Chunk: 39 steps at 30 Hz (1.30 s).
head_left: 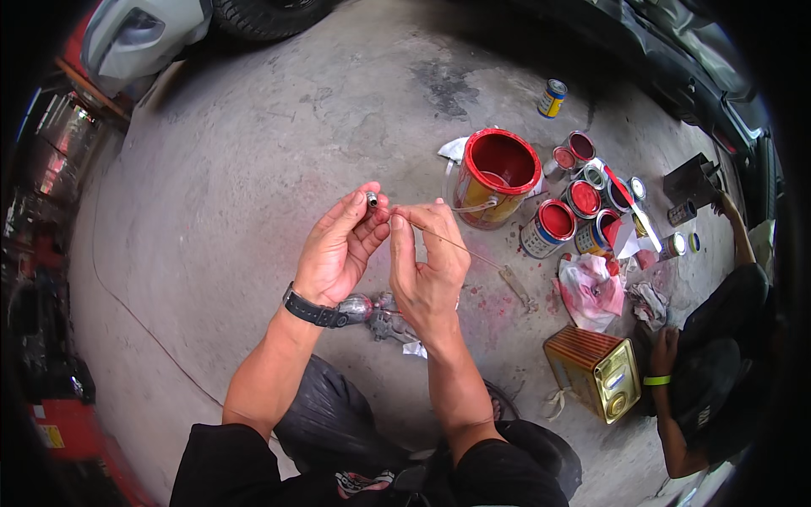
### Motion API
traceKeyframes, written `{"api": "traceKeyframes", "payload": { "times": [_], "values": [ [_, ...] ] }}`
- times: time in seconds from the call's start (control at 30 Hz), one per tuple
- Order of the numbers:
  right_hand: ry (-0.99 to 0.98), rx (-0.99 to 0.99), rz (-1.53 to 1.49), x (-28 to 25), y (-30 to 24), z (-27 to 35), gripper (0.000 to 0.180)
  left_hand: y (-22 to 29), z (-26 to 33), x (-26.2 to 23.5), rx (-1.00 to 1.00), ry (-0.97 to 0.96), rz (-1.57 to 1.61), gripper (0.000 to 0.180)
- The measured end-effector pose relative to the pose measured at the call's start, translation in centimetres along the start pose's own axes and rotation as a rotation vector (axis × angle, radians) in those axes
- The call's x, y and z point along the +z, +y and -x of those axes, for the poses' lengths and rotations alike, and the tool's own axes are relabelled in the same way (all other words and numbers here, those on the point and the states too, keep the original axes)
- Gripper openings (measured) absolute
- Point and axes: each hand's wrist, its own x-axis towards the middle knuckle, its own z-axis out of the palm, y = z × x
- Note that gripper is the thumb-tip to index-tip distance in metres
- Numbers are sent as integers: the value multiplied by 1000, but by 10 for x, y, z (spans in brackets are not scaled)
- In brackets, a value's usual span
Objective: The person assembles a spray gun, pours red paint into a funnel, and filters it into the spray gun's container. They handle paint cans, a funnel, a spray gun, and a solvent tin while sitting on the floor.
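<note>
Black short sleeves [224,465] lie nearest; beyond them the left hand [338,241] pinches a small silver metal cylinder [372,199], and the right hand [432,266] grips a thin brownish wire [456,245] between thumb and fingers, just beside it; a silver metal tool with a rounded body [359,306] lies below the wrists; a red-rimmed yellow paint bucket [490,205], clustered red paint cans [583,199] and a rectangular gold tin [579,372] crowd the right, a co-worker [718,338] beyond; stained grey concrete floor [228,160] spreads leftward to red equipment [68,431], upward to a pale grey vehicle [152,46].
</note>
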Motion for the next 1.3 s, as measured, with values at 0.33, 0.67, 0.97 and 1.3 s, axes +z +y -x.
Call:
{"api": "traceKeyframes", "payload": {
  "times": [0.33, 0.67, 0.97, 1.3],
  "values": [
    [16, -58, 93, -1, 0, -4, 17, -2, -2, 0, 21, 5, -42, 28],
    [-17, -71, 45, -35, 3, -56, 5, 2, -10, -8, -35, 23, -8, 34],
    [-811, 335, 281, -122, 42, 15, 20, -4, -9, -14, -26, -62, -123, 29],
    [-722, 840, 277, -154, 126, 249, 23, -40, 5, -13, -280, -132, -167, 29]
  ]
}}
